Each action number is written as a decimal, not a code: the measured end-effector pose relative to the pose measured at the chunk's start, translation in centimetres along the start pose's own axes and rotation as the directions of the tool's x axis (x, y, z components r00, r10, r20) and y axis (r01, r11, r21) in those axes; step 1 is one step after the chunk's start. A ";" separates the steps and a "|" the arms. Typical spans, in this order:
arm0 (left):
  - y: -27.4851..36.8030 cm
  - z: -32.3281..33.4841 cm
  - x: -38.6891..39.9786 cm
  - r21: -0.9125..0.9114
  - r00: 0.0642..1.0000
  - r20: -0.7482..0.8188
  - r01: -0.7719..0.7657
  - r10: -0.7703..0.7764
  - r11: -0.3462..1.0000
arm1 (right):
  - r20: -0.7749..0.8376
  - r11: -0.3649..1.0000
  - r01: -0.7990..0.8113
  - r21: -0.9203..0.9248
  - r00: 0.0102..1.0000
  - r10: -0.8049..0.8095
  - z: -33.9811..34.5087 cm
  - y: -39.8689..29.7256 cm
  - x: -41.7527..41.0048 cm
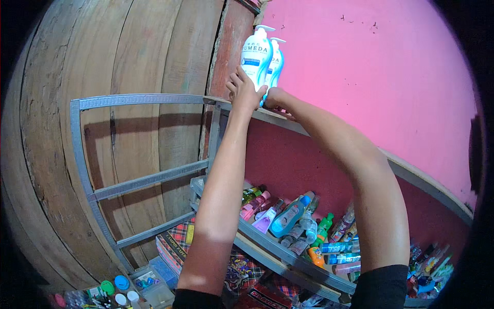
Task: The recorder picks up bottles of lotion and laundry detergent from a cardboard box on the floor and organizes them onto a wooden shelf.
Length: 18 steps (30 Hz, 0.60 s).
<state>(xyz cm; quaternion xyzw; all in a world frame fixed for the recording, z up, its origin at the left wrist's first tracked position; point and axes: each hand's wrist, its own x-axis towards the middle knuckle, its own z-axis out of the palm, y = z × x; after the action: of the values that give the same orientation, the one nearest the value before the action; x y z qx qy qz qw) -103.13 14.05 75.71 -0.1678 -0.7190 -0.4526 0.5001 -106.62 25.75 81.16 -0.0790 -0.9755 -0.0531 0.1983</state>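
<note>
Two white-and-blue Yumeda pump bottles stand upright, one behind the other, at the corner of the top shelf board (283,120). My left hand (245,88) is around the lower part of the front pump bottle (254,54), fingers on its left side and thumb on its right. The rear pump bottle (276,63) is partly covered by the front one. My right hand (276,99) is curled low beside the bottles, at the board's edge. Its fingertips are hidden, so whether it grips anything does not show.
Below, a shelf holds many lying bottles, among them a blue bottle (289,216) and a green bottle (323,228). A metal frame (150,179) stands against the plank wall (142,58). Plaid-covered books (171,247) and lidded containers (122,282) sit lower left. Behind rises a pink wall (366,69).
</note>
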 end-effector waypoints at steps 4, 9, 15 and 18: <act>-0.1 0.0 0.1 -0.005 1.000 0.011 0.005 -0.005 1.000 | -0.035 0.999 0.029 -0.014 0.999 -0.029 0.3 0.2 0.5; 0.0 0.0 0.0 0.001 1.000 -0.009 0.002 -0.002 1.000 | 0.006 1.000 -0.001 0.030 1.000 0.000 -0.8 -1.0 -2.7; 0.1 -0.3 -0.1 -0.008 1.000 -0.002 0.001 -0.001 1.000 | 0.056 0.991 -0.061 0.118 0.997 0.055 -1.0 -1.2 -3.5; 0.1 -0.3 -0.2 0.055 0.999 -0.036 0.000 0.002 0.998 | 0.123 0.991 -0.105 0.086 0.988 0.094 -0.5 -0.6 -1.3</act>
<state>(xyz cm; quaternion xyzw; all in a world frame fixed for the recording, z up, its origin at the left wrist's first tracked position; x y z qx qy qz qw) -102.82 13.90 75.61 -0.1463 -0.7219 -0.4353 0.5177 -105.37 24.88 81.03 -0.1215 -0.9818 0.0065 0.1459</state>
